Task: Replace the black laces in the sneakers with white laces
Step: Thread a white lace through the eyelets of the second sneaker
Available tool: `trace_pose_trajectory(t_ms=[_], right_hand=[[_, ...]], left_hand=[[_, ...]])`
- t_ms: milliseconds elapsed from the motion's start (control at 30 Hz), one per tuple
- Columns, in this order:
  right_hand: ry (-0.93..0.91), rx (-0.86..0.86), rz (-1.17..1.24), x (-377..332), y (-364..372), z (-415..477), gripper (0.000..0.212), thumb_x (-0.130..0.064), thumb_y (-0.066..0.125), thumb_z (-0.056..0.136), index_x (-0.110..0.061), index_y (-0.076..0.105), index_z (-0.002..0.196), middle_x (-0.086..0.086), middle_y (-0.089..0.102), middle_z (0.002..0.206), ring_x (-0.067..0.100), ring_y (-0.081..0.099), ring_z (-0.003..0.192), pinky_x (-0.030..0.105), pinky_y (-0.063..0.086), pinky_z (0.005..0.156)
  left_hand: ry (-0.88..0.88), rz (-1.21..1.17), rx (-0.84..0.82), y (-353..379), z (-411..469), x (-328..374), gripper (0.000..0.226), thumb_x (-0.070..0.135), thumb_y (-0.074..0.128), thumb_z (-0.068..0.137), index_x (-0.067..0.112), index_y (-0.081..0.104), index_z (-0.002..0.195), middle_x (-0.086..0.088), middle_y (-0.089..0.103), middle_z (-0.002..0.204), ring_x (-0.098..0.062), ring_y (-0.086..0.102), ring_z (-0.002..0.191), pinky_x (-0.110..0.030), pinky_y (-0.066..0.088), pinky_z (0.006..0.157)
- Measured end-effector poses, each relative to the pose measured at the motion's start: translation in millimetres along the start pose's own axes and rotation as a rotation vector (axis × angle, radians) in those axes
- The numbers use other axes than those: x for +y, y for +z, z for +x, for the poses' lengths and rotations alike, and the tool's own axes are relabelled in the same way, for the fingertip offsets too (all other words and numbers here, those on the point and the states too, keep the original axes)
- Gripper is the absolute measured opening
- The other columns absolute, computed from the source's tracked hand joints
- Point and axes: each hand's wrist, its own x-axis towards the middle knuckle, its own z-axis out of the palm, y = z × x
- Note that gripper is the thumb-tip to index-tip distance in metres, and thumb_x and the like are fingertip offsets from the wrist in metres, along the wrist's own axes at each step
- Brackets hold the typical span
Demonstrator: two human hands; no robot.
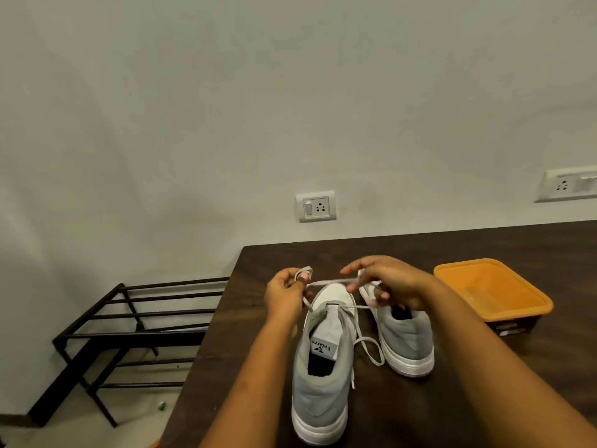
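Two grey sneakers with white soles stand on the dark wooden table [420, 415], heels toward me. The left sneaker [321, 383] has a white tongue and a white lace [329, 282] threaded through it. My left hand [286, 294] pinches a loop of that lace at the shoe's front left. My right hand [384, 282] grips the other stretch of the lace, which runs taut between both hands above the toe. A loose lace end [371, 350] trails between the shoes. The right sneaker [405, 337] is partly hidden behind my right wrist.
An orange plastic tub [491, 291] sits at the right of the table. A black metal rack [129, 331] stands on the floor left of the table edge. Wall sockets [316, 206] are mounted behind the table.
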Motion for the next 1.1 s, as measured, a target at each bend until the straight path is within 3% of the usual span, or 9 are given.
trace_pose_trajectory(t_ms=[133, 267, 467, 633, 733, 800, 867, 967, 1100], right_hand=[[0.263, -0.160, -0.496, -15.6, 0.6, -12.3, 0.030, -0.010, 0.053, 0.094, -0.020, 0.056, 0.123, 0.007, 0.060, 0.105, 0.017, 0.062, 0.070, 0.026, 0.053, 0.056], [-0.157, -0.085, -0.292, -16.7, 18.9, -6.3, 0.054, -0.017, 0.065, 0.089, -0.030, 0.043, 0.137, 0.001, 0.056, 0.122, 0.016, 0.060, 0.105, 0.023, 0.050, 0.078], [-0.217, 0.039, -0.127, 6.3, 34.8, 8.0, 0.010, -0.007, 0.057, 0.093, -0.012, 0.065, 0.097, 0.008, 0.063, 0.079, 0.009, 0.060, 0.064, 0.022, 0.052, 0.060], [-0.211, 0.313, -0.292, -2.9, 8.1, 2.1, 0.015, -0.012, 0.059, 0.091, -0.014, 0.068, 0.080, 0.002, 0.058, 0.068, 0.012, 0.051, 0.061, 0.020, 0.043, 0.053], [-0.055, 0.245, -0.445, -13.4, -10.0, -12.1, 0.023, -0.015, 0.058, 0.089, -0.012, 0.063, 0.066, 0.004, 0.050, 0.065, 0.015, 0.044, 0.059, 0.023, 0.035, 0.053], [0.107, 0.072, -0.721, -19.5, -12.1, -21.7, 0.015, -0.019, 0.062, 0.089, -0.012, 0.065, 0.076, 0.004, 0.055, 0.073, 0.014, 0.049, 0.064, 0.022, 0.039, 0.056], [0.092, 0.006, -0.864, -22.3, -6.0, -23.0, 0.025, -0.023, 0.065, 0.089, -0.012, 0.066, 0.112, 0.005, 0.064, 0.114, 0.019, 0.060, 0.100, 0.023, 0.047, 0.079], [-0.171, -0.015, -0.276, -21.3, 15.0, -17.9, 0.048, -0.026, 0.057, 0.095, -0.017, 0.046, 0.140, 0.006, 0.050, 0.140, 0.017, 0.050, 0.123, 0.024, 0.039, 0.098], [-0.059, -0.062, 0.156, -14.4, 38.1, -8.6, 0.044, -0.051, 0.039, 0.098, -0.017, 0.061, 0.116, 0.008, 0.067, 0.091, 0.018, 0.060, 0.080, 0.032, 0.050, 0.077]], left_hand=[[0.101, 0.232, -0.090, -0.6, -3.5, 7.2, 0.006, 0.014, 0.069, 0.085, 0.016, 0.066, 0.090, -0.001, 0.066, 0.077, -0.008, 0.056, 0.059, -0.018, 0.046, 0.055], [0.131, 0.244, -0.331, 8.3, -15.4, 14.0, 0.026, -0.007, 0.059, 0.085, 0.015, 0.067, 0.096, -0.004, 0.070, 0.089, -0.015, 0.067, 0.080, -0.022, 0.055, 0.070], [0.178, 0.224, -0.428, -2.8, -19.9, 12.2, 0.039, -0.020, 0.054, 0.081, 0.015, 0.067, 0.091, -0.004, 0.069, 0.092, -0.010, 0.068, 0.085, -0.017, 0.054, 0.072], [0.255, 0.365, -0.254, -6.6, -10.0, 12.0, 0.029, -0.009, 0.065, 0.080, 0.019, 0.064, 0.087, -0.001, 0.069, 0.088, -0.012, 0.067, 0.080, -0.015, 0.053, 0.065], [0.351, 0.579, -0.194, -11.9, -2.1, 6.9, 0.024, 0.000, 0.065, 0.083, 0.024, 0.065, 0.080, 0.001, 0.069, 0.077, -0.015, 0.069, 0.075, -0.024, 0.057, 0.072], [0.383, 0.645, -0.177, -12.7, -3.2, 5.3, 0.021, 0.005, 0.065, 0.085, 0.025, 0.066, 0.079, 0.004, 0.068, 0.075, -0.011, 0.067, 0.074, -0.025, 0.057, 0.073], [0.424, 0.649, -0.178, -9.6, -6.5, 8.0, 0.017, 0.009, 0.066, 0.085, 0.025, 0.067, 0.080, 0.007, 0.068, 0.076, -0.006, 0.066, 0.075, -0.023, 0.056, 0.074], [0.595, 0.722, -0.244, 0.7, -12.7, 13.7, 0.012, 0.012, 0.068, 0.083, 0.023, 0.072, 0.088, 0.009, 0.069, 0.086, -0.003, 0.057, 0.083, -0.027, 0.047, 0.079], [0.743, 0.950, -0.256, 18.5, -29.1, 18.8, 0.020, 0.014, 0.059, 0.086, 0.025, 0.072, 0.097, 0.018, 0.053, 0.106, -0.006, 0.032, 0.101, -0.029, 0.019, 0.084]])
